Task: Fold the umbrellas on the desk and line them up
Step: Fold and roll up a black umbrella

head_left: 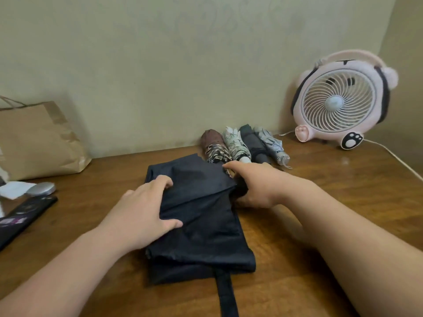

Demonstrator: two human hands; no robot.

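A dark navy umbrella [201,227] lies collapsed on the wooden desk [320,202], its cloth spread in flat folds and its strap [226,294] trailing toward me. My left hand [142,211] rests on the cloth's left side, fingers curled over a fold and thumb pressing it. My right hand [258,186] grips the umbrella's dark end at the right of the cloth. Behind them, several folded umbrellas lie side by side against the wall: a brown one [214,145], a white patterned one [235,144], a dark grey one [254,145] and a pale grey one [272,145].
A pink and white desk fan [338,101] stands at the back right, its cord [398,161] running along the desk. A brown paper bag [34,143] stands at the left. A silver round object [41,188], white paper [13,188] and a dark flat case [25,216] lie nearby.
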